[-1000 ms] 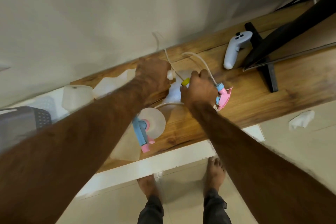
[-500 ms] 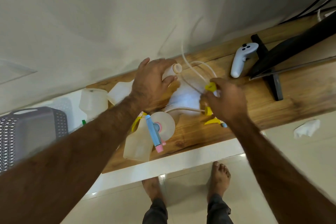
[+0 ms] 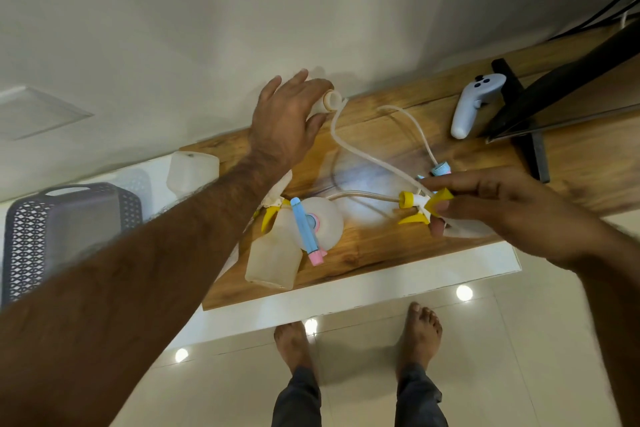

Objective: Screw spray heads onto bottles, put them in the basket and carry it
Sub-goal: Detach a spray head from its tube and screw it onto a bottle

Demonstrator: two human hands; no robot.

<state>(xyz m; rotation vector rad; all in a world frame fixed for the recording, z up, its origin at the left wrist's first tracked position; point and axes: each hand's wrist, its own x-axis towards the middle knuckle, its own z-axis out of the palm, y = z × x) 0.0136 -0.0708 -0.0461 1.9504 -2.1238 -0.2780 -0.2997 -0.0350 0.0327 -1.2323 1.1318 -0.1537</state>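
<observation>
My left hand [image 3: 285, 121] grips a translucent bottle [image 3: 327, 104] near its open neck, lifted by the wall above the wooden shelf [image 3: 381, 250]. My right hand [image 3: 491, 204] pinches a yellow and white spray head [image 3: 420, 206] whose long tube trails left. A second tube curves up to the bottle's neck. A blue and pink spray head [image 3: 440, 170] lies just behind my right fingers. Two bottles with heads fitted stand on the shelf: one blue and pink [image 3: 311, 229], one yellow [image 3: 273, 253]. The grey perforated basket [image 3: 65, 236] sits at far left.
Another bare translucent bottle [image 3: 192, 175] stands left of the shelf, near the basket. A pale blue handheld controller [image 3: 474, 104] lies at the back right beside a dark screen stand [image 3: 533, 146]. My bare feet are on the tiled floor below the shelf edge.
My left hand has raised the bottle toward the wall. My right hand let go of the blue and pink head, took the yellow one and drew it right.
</observation>
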